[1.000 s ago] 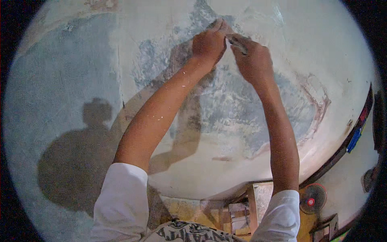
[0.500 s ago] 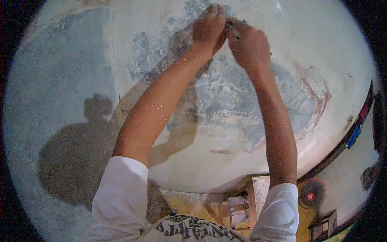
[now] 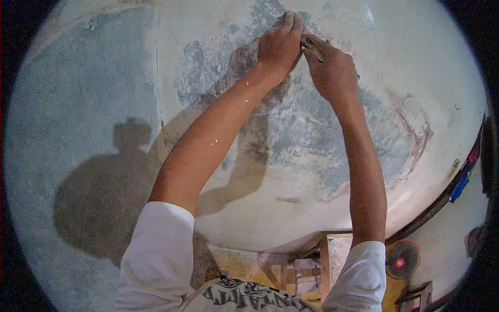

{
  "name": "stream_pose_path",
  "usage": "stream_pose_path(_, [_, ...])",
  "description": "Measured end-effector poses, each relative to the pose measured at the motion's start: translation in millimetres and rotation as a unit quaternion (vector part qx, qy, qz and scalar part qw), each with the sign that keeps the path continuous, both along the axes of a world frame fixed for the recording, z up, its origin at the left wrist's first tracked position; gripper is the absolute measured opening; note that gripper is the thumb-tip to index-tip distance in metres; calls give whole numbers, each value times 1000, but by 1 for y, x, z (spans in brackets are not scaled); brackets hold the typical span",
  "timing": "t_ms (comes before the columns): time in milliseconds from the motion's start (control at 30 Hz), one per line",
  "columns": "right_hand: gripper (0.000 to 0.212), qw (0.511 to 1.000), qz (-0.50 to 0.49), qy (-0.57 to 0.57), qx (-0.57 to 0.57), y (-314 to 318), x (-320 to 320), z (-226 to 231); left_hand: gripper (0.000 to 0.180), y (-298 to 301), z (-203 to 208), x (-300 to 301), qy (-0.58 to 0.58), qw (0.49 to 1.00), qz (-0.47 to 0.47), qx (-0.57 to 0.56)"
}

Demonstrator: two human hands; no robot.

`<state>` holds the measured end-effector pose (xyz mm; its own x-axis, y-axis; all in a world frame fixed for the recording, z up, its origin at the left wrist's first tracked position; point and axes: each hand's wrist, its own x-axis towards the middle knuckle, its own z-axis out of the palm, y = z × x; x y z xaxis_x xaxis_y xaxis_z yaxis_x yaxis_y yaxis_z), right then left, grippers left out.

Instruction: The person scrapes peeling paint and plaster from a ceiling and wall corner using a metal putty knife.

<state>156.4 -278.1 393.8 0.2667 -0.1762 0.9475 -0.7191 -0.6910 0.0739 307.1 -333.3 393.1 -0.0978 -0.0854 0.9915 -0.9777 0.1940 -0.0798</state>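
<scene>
Both my arms reach up to a wall with a rough grey-blue patch where the pale coating is gone. My right hand is closed round a narrow, dark, stained tool, perhaps a scraper; its working end is hidden. Right beside it, my left hand is held close against the wall with fingers pressed together. Whatever it grips or presses is out of sight behind the fingers. Small pale flakes lie on my left forearm.
Cracked, broken coating edges the patch on the right. A grey-blue wall area spreads to the left, with my shadow across it. Below right are a round black fan with a red rim and a wooden frame.
Both hands and the dark tool sit slightly lower and further right in the picture. The wall has shifted the same way in view, and the hands remain close together.
</scene>
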Motion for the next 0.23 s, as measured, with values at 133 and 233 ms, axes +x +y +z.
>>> stream_pose_path(133, [30, 999, -44, 6, 14, 7, -13, 15, 57, 7, 3, -9, 9, 999, -43, -4])
stream_pose_path(233, [35, 996, -83, 13, 26, 11, -3, 9, 58, 16, 10, -10, 21, 996, -26, 83])
